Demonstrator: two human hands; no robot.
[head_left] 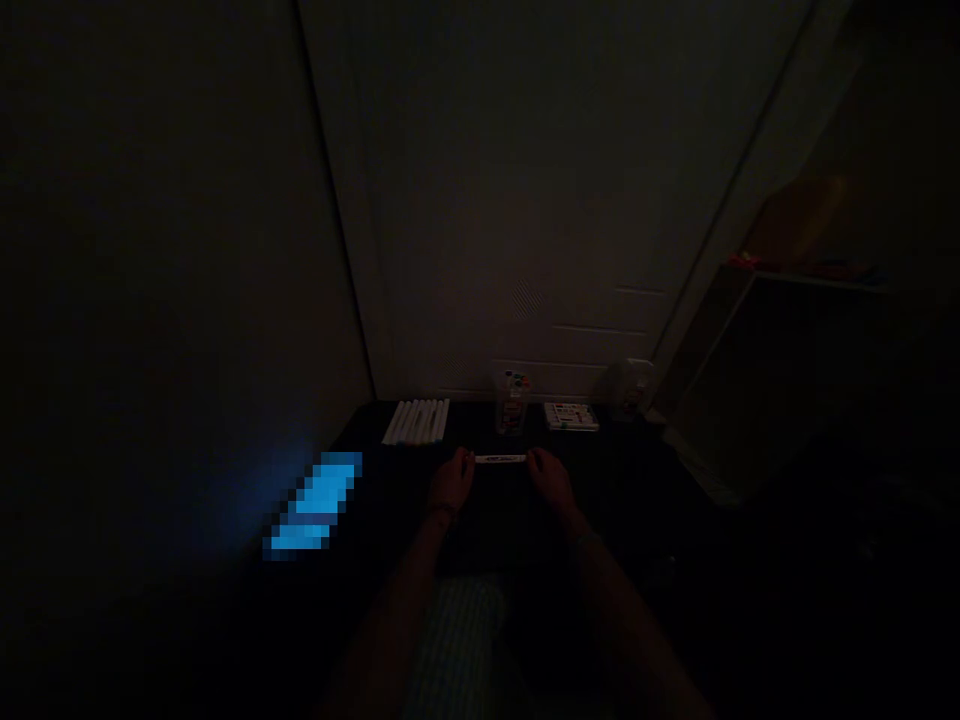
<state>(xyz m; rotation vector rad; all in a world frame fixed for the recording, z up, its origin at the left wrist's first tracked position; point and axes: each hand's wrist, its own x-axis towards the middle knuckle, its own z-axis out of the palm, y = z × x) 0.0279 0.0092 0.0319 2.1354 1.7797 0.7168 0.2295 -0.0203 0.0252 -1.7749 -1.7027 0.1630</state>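
The room is very dark. A white marker (501,459) lies level between my hands above a dark table (645,470). My left hand (451,482) grips its left end and my right hand (551,478) grips its right end. Beyond the marker stands a clear cup (511,402) with several markers in it. Several white markers (417,421) lie in a row to the cup's left.
A small flat box (571,416) with coloured print lies right of the cup, and a clear jar (630,390) stands further right. A glowing blue screen (315,503) lies at the table's left. A dark shelf unit (795,340) stands to the right.
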